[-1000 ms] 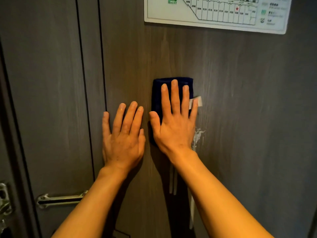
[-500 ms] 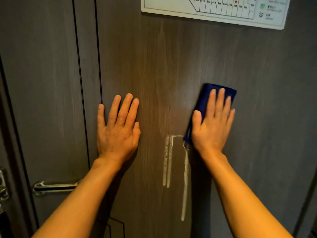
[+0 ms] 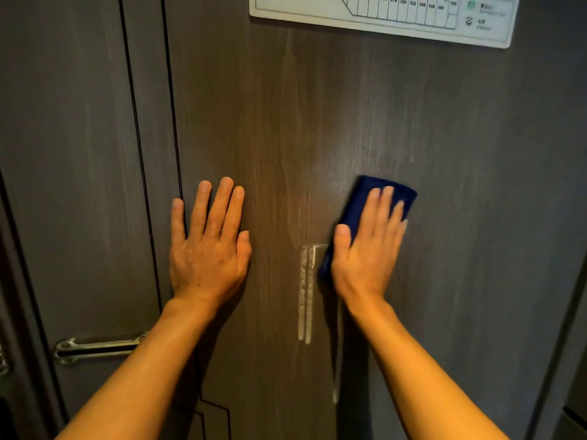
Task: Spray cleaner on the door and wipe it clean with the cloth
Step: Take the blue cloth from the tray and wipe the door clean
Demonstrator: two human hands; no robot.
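Observation:
A dark wood-grain door [image 3: 317,122] fills the view. My right hand [image 3: 368,246] lies flat on a folded dark blue cloth [image 3: 359,201] and presses it against the door right of centre. My left hand [image 3: 208,246] rests flat on the bare door to the left, fingers spread, holding nothing. White foamy cleaner streaks [image 3: 305,293] run down the door between my hands, and one thin drip [image 3: 336,392] reaches lower. No spray bottle is in view.
A white floor-plan sign [image 3: 381,17] is fixed to the door at the top. A metal latch bar [image 3: 95,347] sits at lower left near the door frame [image 3: 19,281]. Thin black grooves [image 3: 139,154] run vertically on the left.
My right hand slid the cloth from the door's middle to the right, then slightly down and back left. Streaks it had covered now show. My left hand stayed in place.

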